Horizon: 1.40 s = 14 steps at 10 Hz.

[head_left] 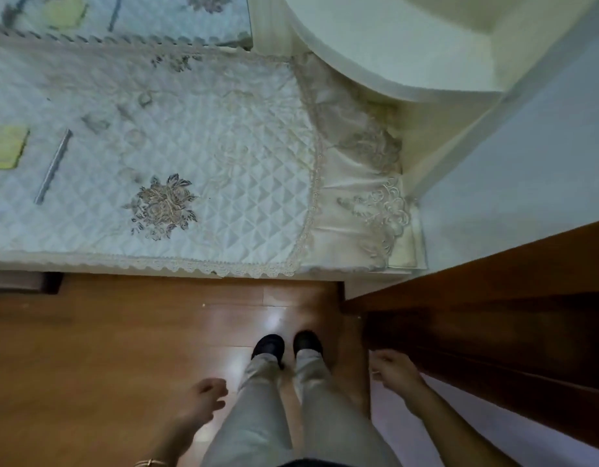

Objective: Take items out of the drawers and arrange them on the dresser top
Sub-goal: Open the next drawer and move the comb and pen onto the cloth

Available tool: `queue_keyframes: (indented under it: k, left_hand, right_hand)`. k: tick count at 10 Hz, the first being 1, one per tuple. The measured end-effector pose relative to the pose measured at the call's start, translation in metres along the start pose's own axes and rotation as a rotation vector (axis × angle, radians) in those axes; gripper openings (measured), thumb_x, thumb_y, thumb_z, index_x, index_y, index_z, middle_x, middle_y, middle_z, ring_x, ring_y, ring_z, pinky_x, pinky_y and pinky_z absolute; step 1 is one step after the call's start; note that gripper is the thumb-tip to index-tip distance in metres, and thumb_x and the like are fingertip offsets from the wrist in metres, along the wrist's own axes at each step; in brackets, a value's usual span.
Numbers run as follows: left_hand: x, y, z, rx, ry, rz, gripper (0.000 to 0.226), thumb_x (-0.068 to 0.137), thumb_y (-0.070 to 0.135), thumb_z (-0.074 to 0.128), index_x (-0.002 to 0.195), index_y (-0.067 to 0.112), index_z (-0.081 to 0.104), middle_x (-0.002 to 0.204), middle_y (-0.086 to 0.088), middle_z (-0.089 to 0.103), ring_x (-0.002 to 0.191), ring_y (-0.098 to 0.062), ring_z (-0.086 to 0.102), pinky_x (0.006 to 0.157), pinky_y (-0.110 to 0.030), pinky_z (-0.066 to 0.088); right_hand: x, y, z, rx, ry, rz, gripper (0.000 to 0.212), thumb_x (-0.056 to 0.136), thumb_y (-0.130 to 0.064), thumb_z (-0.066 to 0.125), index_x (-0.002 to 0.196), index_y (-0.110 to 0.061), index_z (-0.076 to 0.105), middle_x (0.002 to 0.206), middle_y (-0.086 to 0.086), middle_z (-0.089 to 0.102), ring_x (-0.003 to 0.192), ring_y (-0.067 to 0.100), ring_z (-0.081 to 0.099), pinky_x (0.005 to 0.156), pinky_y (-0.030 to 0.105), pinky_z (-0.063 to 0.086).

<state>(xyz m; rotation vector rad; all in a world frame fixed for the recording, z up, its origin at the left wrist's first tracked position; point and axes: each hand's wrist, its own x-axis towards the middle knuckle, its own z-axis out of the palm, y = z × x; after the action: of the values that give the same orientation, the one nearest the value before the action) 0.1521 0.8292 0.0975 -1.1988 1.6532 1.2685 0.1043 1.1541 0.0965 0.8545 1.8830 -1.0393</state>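
Note:
I look straight down at the dresser top (244, 183), which is covered by a quilted white cloth with embroidered flowers and a lace edge. My left hand (203, 402) hangs low over the wooden floor, left of my legs, fingers loosely curled and holding nothing. On the right of my legs, my right hand (394, 369) is also empty with its fingers apart, next to a dark wooden panel (493, 332). A dark gap (53, 283) shows under the dresser's front edge at the left; whether it is a drawer I cannot tell.
Yellow-green flat items (5, 150) and a grey stick-like object (53, 166) lie at the left, under or on the cloth. A cream curved piece of furniture (392, 55) stands at the back right. Lace drapes over the dresser's right end (362, 197). My feet (286, 345) stand on wooden floor.

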Motion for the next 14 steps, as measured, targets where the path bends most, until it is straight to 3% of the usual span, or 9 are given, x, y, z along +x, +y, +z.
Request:
queue_keyframes:
  k: [2,4,5,6,7,9,10,11,14]
  left_hand:
    - [0.009,0.039,0.048,-0.074,-0.051,0.078,0.015,0.095,0.013,0.041,0.1,0.009,0.055,0.1,-0.011,0.058,0.089,-0.024,0.053,0.062,-0.025,0.035]
    - [0.064,0.1,0.076,-0.293,-0.106,0.135,0.023,0.095,0.015,0.042,0.117,0.013,0.05,0.109,-0.006,0.057,0.101,-0.021,0.055,0.089,-0.032,0.041]
    - [0.091,0.126,0.075,-0.448,-0.111,0.127,0.015,0.095,0.011,0.04,0.103,0.016,0.052,0.109,-0.002,0.056,0.103,-0.016,0.054,0.093,-0.032,0.04]
    - [0.104,0.14,0.068,-0.591,-0.145,0.129,0.031,0.091,-0.002,0.033,0.072,0.019,0.047,0.085,0.001,0.057,0.082,-0.007,0.056,0.079,-0.023,0.043]
    - [0.109,0.135,0.065,-0.728,-0.172,0.096,0.032,0.091,-0.002,0.031,0.072,0.016,0.049,0.073,0.002,0.062,0.07,-0.004,0.063,0.069,-0.019,0.049]
    - [0.088,0.094,0.064,-0.792,-0.213,0.077,0.029,0.092,-0.002,0.028,0.075,0.008,0.049,0.087,-0.006,0.058,0.082,-0.009,0.062,0.068,-0.021,0.049]
    - [0.069,0.059,0.061,-0.74,-0.244,0.058,0.028,0.094,-0.001,0.03,0.079,0.007,0.053,0.091,-0.007,0.06,0.086,-0.013,0.06,0.073,-0.025,0.047]
    - [0.05,0.023,0.053,-0.672,-0.269,0.059,0.027,0.094,0.003,0.035,0.083,0.01,0.058,0.094,-0.003,0.064,0.085,-0.015,0.064,0.069,-0.023,0.051]
    - [0.014,-0.038,0.0,-0.665,-0.055,0.06,0.032,0.098,0.016,0.033,0.124,0.005,0.049,0.129,-0.01,0.053,0.111,-0.026,0.055,0.099,-0.036,0.042]
  right_hand:
    - [0.024,-0.051,0.001,0.05,-0.021,-0.045,0.016,0.088,-0.011,0.053,0.086,-0.002,0.066,0.084,0.014,0.059,0.081,0.029,0.057,0.078,0.043,0.05]
    - [0.059,-0.085,0.026,0.556,-0.061,0.058,0.037,0.093,-0.016,0.048,0.126,0.0,0.049,0.126,0.026,0.055,0.121,0.038,0.049,0.106,0.046,0.037]
    - [0.079,-0.094,0.031,0.896,-0.088,0.111,0.032,0.094,-0.014,0.047,0.125,-0.011,0.05,0.136,0.015,0.051,0.132,0.03,0.041,0.11,0.038,0.032]
    - [0.1,-0.093,0.034,1.046,-0.147,0.069,0.015,0.094,-0.013,0.044,0.097,-0.02,0.056,0.101,-0.002,0.061,0.127,0.02,0.046,0.098,0.032,0.038]
    - [0.104,-0.086,0.032,1.088,-0.178,0.021,0.019,0.094,-0.013,0.043,0.081,-0.018,0.056,0.104,-0.002,0.06,0.12,0.015,0.051,0.093,0.03,0.041]
    - [0.08,-0.051,0.047,1.137,-0.15,0.038,0.026,0.094,-0.01,0.042,0.118,-0.009,0.053,0.11,0.002,0.061,0.098,0.018,0.058,0.093,0.036,0.039]
    - [0.058,-0.019,0.058,1.205,-0.166,0.065,0.021,0.097,-0.015,0.037,0.093,-0.013,0.057,0.098,-0.001,0.06,0.092,0.019,0.057,0.089,0.034,0.041]
    - [0.031,0.009,0.07,1.198,-0.238,0.048,0.011,0.082,-0.021,0.064,0.074,-0.015,0.059,0.076,-0.001,0.061,0.073,0.017,0.059,0.066,0.029,0.046]
    - [-0.028,0.036,0.09,0.889,-0.04,0.06,0.009,0.091,-0.005,0.045,0.095,-0.008,0.053,0.091,0.008,0.055,0.078,0.018,0.055,0.072,0.027,0.047]
